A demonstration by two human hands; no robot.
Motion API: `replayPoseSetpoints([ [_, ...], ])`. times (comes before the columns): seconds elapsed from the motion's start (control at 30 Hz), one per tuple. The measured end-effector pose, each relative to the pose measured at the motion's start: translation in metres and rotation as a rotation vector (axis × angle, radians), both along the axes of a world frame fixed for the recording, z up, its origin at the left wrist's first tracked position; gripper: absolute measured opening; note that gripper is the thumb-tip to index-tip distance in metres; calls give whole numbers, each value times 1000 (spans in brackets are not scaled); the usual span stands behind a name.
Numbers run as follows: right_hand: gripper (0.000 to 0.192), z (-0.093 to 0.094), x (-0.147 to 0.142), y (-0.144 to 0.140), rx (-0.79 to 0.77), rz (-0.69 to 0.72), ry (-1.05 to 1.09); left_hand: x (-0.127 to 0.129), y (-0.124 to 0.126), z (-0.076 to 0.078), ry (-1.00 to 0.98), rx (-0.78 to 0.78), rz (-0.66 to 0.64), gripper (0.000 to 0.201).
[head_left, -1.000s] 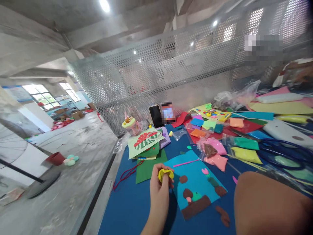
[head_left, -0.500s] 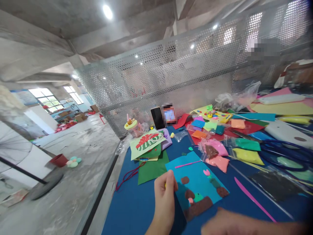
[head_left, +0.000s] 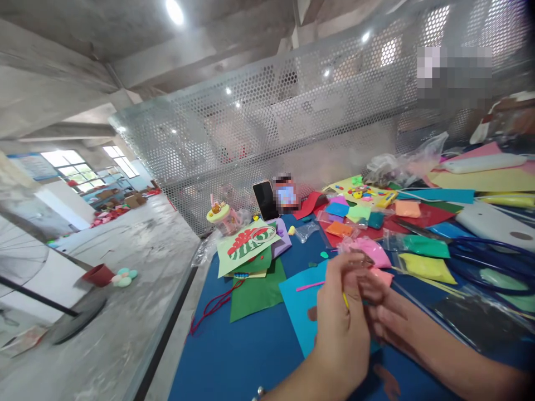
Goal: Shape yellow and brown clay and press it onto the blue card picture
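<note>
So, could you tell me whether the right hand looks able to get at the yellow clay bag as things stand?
Probably yes: the right hand sits close to the yellow clay bag, which lies uncovered on the blue table with nothing between them. Both hands are pressed together around a yellow piece, though.

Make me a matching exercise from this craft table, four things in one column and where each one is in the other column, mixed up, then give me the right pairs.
Things:
1. phone
2. green felt sheet
3. yellow clay
4. red cord

Places:
A. pinched between the left hand and the right hand
B. on the blue table, trailing off the felt's left edge
C. propped upright against the mesh screen
D. flat beneath the watermelon picture

Pairs: 1-C, 2-D, 3-A, 4-B
</note>
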State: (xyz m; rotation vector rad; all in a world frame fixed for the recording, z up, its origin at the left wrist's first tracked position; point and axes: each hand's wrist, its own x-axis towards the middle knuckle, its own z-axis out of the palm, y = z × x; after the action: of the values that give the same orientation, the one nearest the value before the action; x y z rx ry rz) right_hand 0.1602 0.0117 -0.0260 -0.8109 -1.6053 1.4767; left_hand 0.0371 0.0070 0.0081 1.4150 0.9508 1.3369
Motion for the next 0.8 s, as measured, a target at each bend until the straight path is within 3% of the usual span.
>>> replayPoseSetpoints([
  [0.1,62,0,1,5,-192,22,31,-2,-2,-2,160,159,-43,35],
  [0.2,54,3,1,6,-228,-43,-56,-10,-3,-5,309,290,-73,34],
  [0.33,44,0,5,6,-214,-118,-25,-22,5,-6,430,286,-80,35],
  [0.43,34,-9,11,9,-228,-143,-26,-29,12,-1,670,249,-34,32],
  [0.53,27,-14,14,11,-271,-133,-43,-33,17,4,824,262,-131,36],
  [0.6,27,-15,15,12,-310,-107,-67,-35,19,6,831,254,-177,38],
  [0.8,26,-14,14,13,-381,-82,4,-39,24,4,729,141,-144,46],
])
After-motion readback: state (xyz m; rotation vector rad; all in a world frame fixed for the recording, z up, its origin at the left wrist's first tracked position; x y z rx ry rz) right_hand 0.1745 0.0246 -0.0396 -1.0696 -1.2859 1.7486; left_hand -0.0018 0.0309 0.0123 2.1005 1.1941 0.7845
